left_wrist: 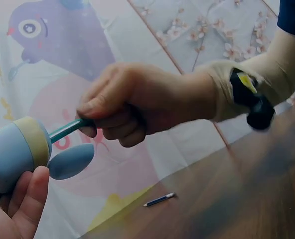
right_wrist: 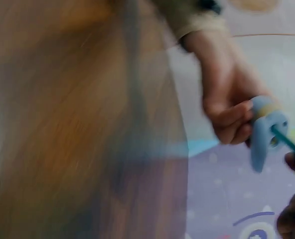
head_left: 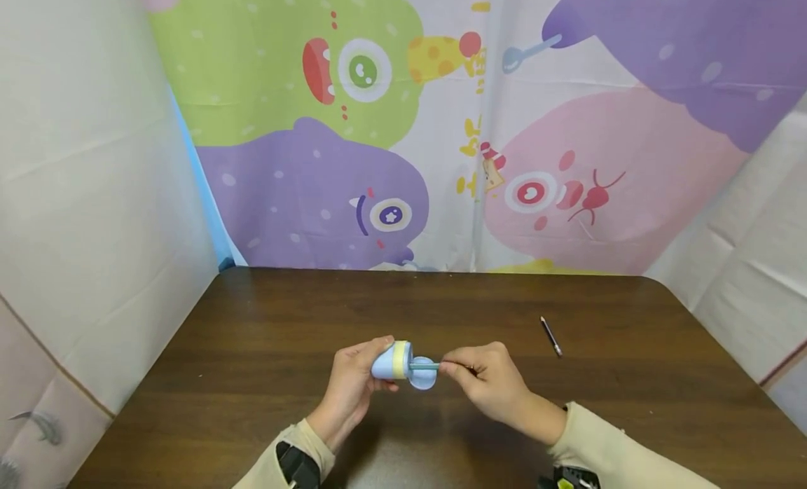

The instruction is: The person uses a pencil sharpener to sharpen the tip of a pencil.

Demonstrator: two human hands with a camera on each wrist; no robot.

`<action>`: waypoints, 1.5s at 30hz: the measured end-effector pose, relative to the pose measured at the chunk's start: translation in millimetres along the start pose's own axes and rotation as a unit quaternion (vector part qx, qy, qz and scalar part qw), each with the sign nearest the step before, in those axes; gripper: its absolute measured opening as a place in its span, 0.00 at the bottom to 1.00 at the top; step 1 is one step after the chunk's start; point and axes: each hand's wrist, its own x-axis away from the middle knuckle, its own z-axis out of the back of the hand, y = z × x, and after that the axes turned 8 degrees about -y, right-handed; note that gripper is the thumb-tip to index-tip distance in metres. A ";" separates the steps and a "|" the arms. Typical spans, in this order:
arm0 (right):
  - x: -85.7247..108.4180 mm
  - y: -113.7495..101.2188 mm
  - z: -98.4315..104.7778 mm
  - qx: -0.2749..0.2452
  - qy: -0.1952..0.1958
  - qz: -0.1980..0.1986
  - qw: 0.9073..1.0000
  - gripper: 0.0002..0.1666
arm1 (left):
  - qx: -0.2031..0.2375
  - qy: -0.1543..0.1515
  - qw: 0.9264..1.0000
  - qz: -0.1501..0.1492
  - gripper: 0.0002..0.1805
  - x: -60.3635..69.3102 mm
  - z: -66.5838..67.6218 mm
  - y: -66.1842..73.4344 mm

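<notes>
A light blue pencil sharpener (head_left: 383, 363) with a yellow band lies sideways in my left hand (head_left: 349, 385), gripped between thumb and fingers above the table. Its round blue lid (left_wrist: 72, 162) hangs open at the end facing right. A green pencil (left_wrist: 67, 130) has its tip inside a hole in that end. My right hand (head_left: 494, 378) pinches the pencil's other end, fingers curled around it. In the right wrist view, the holed face of the sharpener (right_wrist: 261, 104) shows with the pencil (right_wrist: 286, 138) in one hole. The pencil's tip is hidden.
A dark pencil with a white end (head_left: 551, 336) lies on the brown wooden table (head_left: 284, 314), right of and beyond my hands. A cartoon-printed curtain (head_left: 441, 125) hangs behind the table's far edge, with pale cloth on both sides.
</notes>
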 end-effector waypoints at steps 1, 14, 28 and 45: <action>-1.7 -3.7 2.7 -0.034 -0.014 -0.057 0.998 0.04 | 0.001 0.001 1.000 -0.003 0.06 0.2 -0.3 0.2; -13.8 -9.5 21.8 -0.423 -0.129 -0.494 0.748 0.15 | -0.034 0.004 0.999 -0.040 0.06 -1.0 -0.3 -4.6; 2.6 0.5 25.4 0.263 -0.132 0.088 0.952 0.18 | -0.030 -0.009 0.999 -0.035 0.06 2.0 -2.8 1.3; -1.4 27.1 -5.7 0.307 -0.010 0.263 0.915 0.15 | -0.024 -0.002 0.999 -0.023 0.05 3.2 -2.3 2.1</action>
